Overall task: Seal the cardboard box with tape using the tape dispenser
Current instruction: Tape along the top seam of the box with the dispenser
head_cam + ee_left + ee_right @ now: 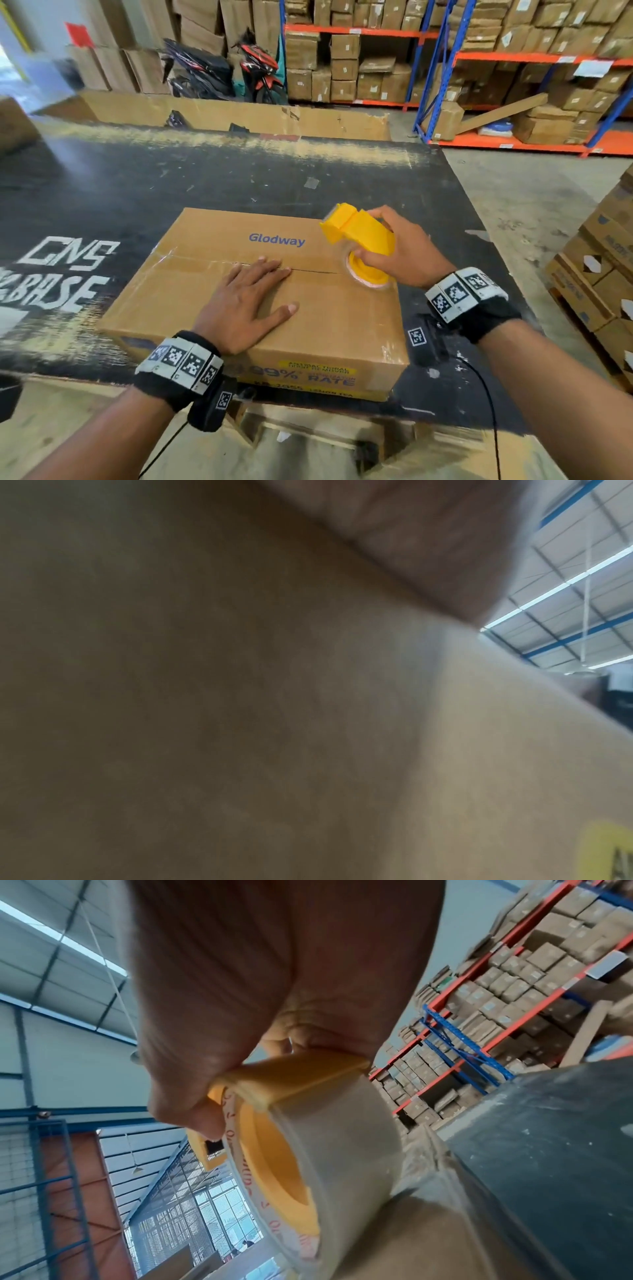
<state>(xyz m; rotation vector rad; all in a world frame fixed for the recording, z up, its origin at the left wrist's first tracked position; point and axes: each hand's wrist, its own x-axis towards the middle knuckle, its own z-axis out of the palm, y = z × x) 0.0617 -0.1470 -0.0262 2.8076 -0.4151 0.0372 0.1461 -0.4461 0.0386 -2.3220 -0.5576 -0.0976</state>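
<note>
A brown cardboard box (212, 298) marked "Glodway" lies flat on the black table (102, 192). Its two top flaps meet at a seam (318, 271) running left to right; the left stretch of the seam looks glossy with tape. My left hand (245, 301) lies flat, fingers straight, pressing the near flap beside the seam. My right hand (400, 253) grips a yellow tape dispenser (359, 233) with a clear tape roll (346, 1150); the roll sits on the box's right end over the seam. The left wrist view shows only blurred cardboard (240, 696).
A long open carton (239, 113) stands behind the table. Blue and orange racks (513, 68) full of boxes fill the back right. Two motorbikes (226, 68) are parked at the back. Stacked boxes on a pallet (603, 260) stand at the right.
</note>
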